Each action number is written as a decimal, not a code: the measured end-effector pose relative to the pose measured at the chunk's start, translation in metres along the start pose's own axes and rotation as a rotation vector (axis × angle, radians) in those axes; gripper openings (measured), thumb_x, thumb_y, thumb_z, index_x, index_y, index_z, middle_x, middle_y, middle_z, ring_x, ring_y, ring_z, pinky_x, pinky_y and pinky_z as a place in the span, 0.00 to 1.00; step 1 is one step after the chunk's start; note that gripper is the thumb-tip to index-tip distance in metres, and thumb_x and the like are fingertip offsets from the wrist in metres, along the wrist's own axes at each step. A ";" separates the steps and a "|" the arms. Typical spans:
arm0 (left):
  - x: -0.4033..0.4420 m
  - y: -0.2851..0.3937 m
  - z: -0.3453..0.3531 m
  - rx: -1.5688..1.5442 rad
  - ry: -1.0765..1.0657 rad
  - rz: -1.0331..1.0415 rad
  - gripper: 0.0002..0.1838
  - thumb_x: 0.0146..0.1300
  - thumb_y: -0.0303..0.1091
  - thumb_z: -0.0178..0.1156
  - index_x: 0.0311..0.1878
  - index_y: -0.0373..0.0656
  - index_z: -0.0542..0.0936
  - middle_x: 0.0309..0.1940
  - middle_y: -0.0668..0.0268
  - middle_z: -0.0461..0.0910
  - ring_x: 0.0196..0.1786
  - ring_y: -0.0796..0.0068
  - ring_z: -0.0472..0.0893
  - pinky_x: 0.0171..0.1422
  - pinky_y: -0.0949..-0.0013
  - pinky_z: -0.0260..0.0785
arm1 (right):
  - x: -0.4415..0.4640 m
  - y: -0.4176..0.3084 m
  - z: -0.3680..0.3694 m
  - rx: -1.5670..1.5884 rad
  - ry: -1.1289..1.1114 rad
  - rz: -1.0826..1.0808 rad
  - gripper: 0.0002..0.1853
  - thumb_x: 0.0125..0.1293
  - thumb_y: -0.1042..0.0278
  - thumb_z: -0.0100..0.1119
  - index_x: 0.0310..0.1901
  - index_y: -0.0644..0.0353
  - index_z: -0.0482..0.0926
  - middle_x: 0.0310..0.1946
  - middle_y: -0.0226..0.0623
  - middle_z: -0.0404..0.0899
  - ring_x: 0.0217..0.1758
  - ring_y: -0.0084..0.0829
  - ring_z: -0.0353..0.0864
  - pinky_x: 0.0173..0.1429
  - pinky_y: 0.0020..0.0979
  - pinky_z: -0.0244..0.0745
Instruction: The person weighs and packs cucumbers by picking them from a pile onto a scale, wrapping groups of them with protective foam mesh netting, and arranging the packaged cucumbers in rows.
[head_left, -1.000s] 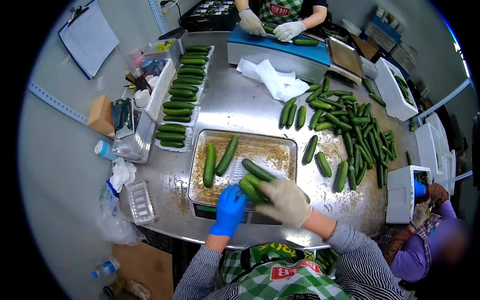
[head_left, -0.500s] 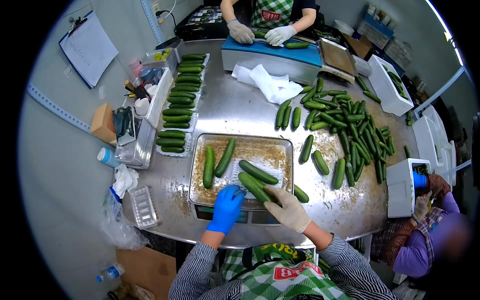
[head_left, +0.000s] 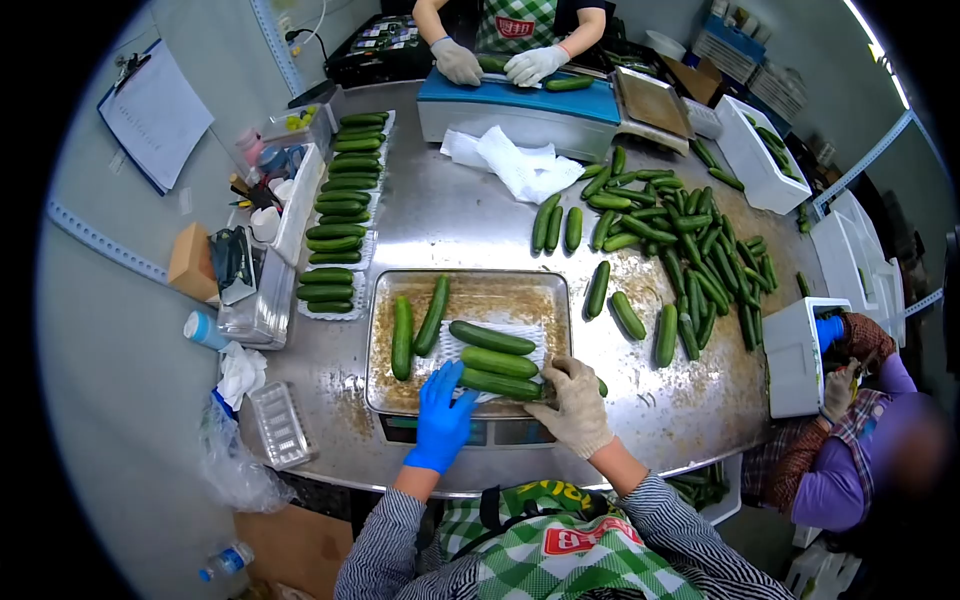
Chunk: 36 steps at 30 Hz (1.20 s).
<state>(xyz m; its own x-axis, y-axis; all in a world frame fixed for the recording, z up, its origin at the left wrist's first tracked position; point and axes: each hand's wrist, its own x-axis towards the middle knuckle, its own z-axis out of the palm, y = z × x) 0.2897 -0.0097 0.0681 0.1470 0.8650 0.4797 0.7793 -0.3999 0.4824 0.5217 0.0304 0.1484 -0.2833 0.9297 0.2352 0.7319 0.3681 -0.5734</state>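
In the head view, three green cucumbers lie side by side on a white foam net sheet (head_left: 543, 335) inside a metal tray (head_left: 374, 300). At the near end of this row, my left hand (head_left: 442, 418), in a blue glove, has thumb and fingers around the left end of the nearest cucumber (head_left: 500, 385). My right hand (head_left: 578, 408), in a beige knit glove, holds that cucumber's right end. The middle cucumber (head_left: 499, 362) and the far cucumber (head_left: 492, 337) rest just beyond. Two more cucumbers (head_left: 402, 338) lie in the tray's left part. Another cucumber (head_left: 602, 387) is mostly hidden behind my right hand.
Packed cucumbers (head_left: 336, 244) line the table's left side. A large cucumber pile (head_left: 700, 250) covers the right side. Across the table, a co-worker's gloved hands (head_left: 535, 65) work at a blue-topped machine (head_left: 520, 105). Another person (head_left: 850, 450) reaches into a white box (head_left: 795, 360).
The nearest cucumber has gone from slanted to nearly level beside the others, and three now form a row on the foam sheet. My hands have closed around its ends. The whole view has shifted slightly.
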 end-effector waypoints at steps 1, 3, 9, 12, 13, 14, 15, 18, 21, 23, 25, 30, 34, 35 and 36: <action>-0.001 0.002 0.000 -0.008 0.001 -0.007 0.13 0.55 0.26 0.67 0.44 0.44 0.84 0.70 0.51 0.69 0.71 0.46 0.69 0.72 0.47 0.60 | -0.001 0.003 -0.001 -0.019 -0.063 0.006 0.23 0.49 0.66 0.75 0.48 0.61 0.83 0.51 0.49 0.78 0.55 0.52 0.77 0.63 0.47 0.70; 0.000 0.005 0.001 -0.016 0.021 -0.041 0.11 0.55 0.29 0.69 0.43 0.43 0.83 0.67 0.51 0.71 0.69 0.46 0.70 0.70 0.47 0.61 | 0.003 0.001 -0.001 -0.046 -0.091 0.024 0.20 0.49 0.67 0.74 0.45 0.61 0.84 0.51 0.49 0.78 0.55 0.51 0.77 0.62 0.47 0.71; 0.011 0.020 0.000 0.039 0.072 -0.128 0.16 0.54 0.38 0.75 0.39 0.42 0.79 0.59 0.53 0.75 0.61 0.49 0.73 0.62 0.51 0.65 | 0.010 0.007 0.013 -0.141 -0.146 -0.018 0.13 0.51 0.71 0.70 0.41 0.61 0.84 0.51 0.45 0.78 0.56 0.48 0.76 0.61 0.47 0.71; 0.009 0.018 0.005 0.015 0.093 -0.203 0.19 0.52 0.40 0.77 0.40 0.41 0.78 0.56 0.55 0.75 0.57 0.50 0.73 0.61 0.52 0.65 | 0.008 0.009 0.008 -0.088 -0.130 -0.048 0.11 0.53 0.73 0.67 0.39 0.61 0.84 0.51 0.44 0.78 0.56 0.48 0.76 0.61 0.47 0.70; 0.009 0.018 0.006 -0.008 0.101 -0.231 0.20 0.52 0.40 0.77 0.40 0.41 0.78 0.55 0.55 0.75 0.56 0.51 0.73 0.61 0.52 0.65 | 0.007 0.010 0.003 -0.059 -0.120 -0.059 0.10 0.53 0.74 0.67 0.39 0.61 0.84 0.51 0.43 0.78 0.56 0.47 0.76 0.61 0.47 0.70; 0.009 0.018 0.005 -0.023 0.108 -0.244 0.22 0.51 0.41 0.78 0.42 0.41 0.78 0.55 0.56 0.75 0.56 0.51 0.73 0.61 0.52 0.65 | 0.004 0.009 -0.004 -0.056 -0.123 -0.085 0.10 0.54 0.74 0.67 0.39 0.61 0.83 0.51 0.43 0.78 0.55 0.48 0.77 0.60 0.47 0.70; 0.009 0.020 0.005 -0.040 0.115 -0.261 0.23 0.51 0.41 0.78 0.44 0.41 0.78 0.54 0.56 0.75 0.56 0.51 0.73 0.62 0.52 0.64 | -0.001 0.007 -0.013 -0.054 -0.130 -0.112 0.09 0.54 0.74 0.66 0.39 0.61 0.83 0.50 0.44 0.79 0.54 0.48 0.77 0.60 0.46 0.71; 0.010 0.026 0.007 -0.037 0.140 -0.292 0.30 0.50 0.42 0.79 0.51 0.40 0.77 0.53 0.56 0.75 0.56 0.52 0.72 0.62 0.52 0.64 | -0.007 0.017 -0.020 -0.003 -0.171 -0.157 0.10 0.55 0.74 0.67 0.40 0.61 0.83 0.47 0.45 0.80 0.52 0.49 0.79 0.57 0.45 0.73; 0.016 0.031 0.003 -0.015 0.127 -0.328 0.37 0.50 0.45 0.78 0.60 0.38 0.74 0.53 0.56 0.75 0.56 0.52 0.72 0.64 0.52 0.63 | 0.006 0.021 -0.020 0.154 -0.022 -0.128 0.11 0.59 0.69 0.67 0.43 0.61 0.82 0.44 0.47 0.81 0.48 0.49 0.81 0.52 0.44 0.76; 0.016 0.032 -0.001 -0.012 0.085 -0.359 0.40 0.51 0.47 0.77 0.64 0.38 0.73 0.53 0.55 0.75 0.56 0.52 0.72 0.64 0.51 0.62 | 0.021 0.018 -0.019 0.181 -0.050 -0.035 0.13 0.61 0.63 0.66 0.44 0.61 0.81 0.42 0.48 0.82 0.45 0.49 0.82 0.50 0.43 0.77; 0.020 0.031 -0.003 -0.020 0.036 -0.383 0.41 0.53 0.48 0.76 0.67 0.38 0.72 0.52 0.55 0.76 0.55 0.52 0.73 0.64 0.51 0.61 | 0.041 0.011 -0.018 0.094 -0.263 0.096 0.16 0.64 0.58 0.64 0.45 0.62 0.80 0.40 0.49 0.82 0.44 0.48 0.83 0.49 0.42 0.78; 0.027 0.029 -0.002 0.024 -0.047 -0.447 0.38 0.58 0.47 0.72 0.68 0.39 0.71 0.49 0.54 0.77 0.53 0.53 0.75 0.62 0.54 0.60 | 0.057 0.005 -0.013 0.069 -0.359 0.143 0.22 0.64 0.49 0.65 0.47 0.62 0.81 0.35 0.49 0.85 0.39 0.49 0.86 0.46 0.42 0.80; 0.029 0.033 0.000 0.046 0.007 -0.423 0.37 0.59 0.47 0.71 0.67 0.39 0.72 0.49 0.54 0.78 0.53 0.53 0.75 0.63 0.54 0.60 | 0.053 0.010 -0.006 0.234 -0.266 0.242 0.22 0.65 0.49 0.65 0.45 0.63 0.80 0.34 0.51 0.86 0.38 0.50 0.87 0.45 0.43 0.81; 0.028 0.033 0.000 0.050 0.020 -0.415 0.37 0.59 0.47 0.71 0.67 0.39 0.72 0.49 0.54 0.78 0.53 0.53 0.75 0.63 0.55 0.59 | 0.053 0.010 -0.003 0.274 -0.246 0.272 0.22 0.65 0.49 0.65 0.45 0.63 0.80 0.34 0.51 0.86 0.38 0.50 0.87 0.44 0.43 0.81; 0.027 0.032 0.001 0.054 0.030 -0.409 0.38 0.58 0.49 0.71 0.67 0.39 0.72 0.47 0.54 0.78 0.52 0.54 0.75 0.61 0.54 0.60 | 0.054 0.010 -0.001 0.277 -0.229 0.260 0.20 0.66 0.50 0.64 0.44 0.63 0.80 0.33 0.50 0.86 0.35 0.50 0.87 0.42 0.43 0.81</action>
<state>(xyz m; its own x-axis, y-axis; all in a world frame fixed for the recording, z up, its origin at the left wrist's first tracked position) 0.3191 0.0014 0.0956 -0.1984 0.9398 0.2782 0.8010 -0.0081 0.5987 0.5142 0.0847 0.1562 -0.2644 0.9584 -0.1073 0.6123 0.0809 -0.7865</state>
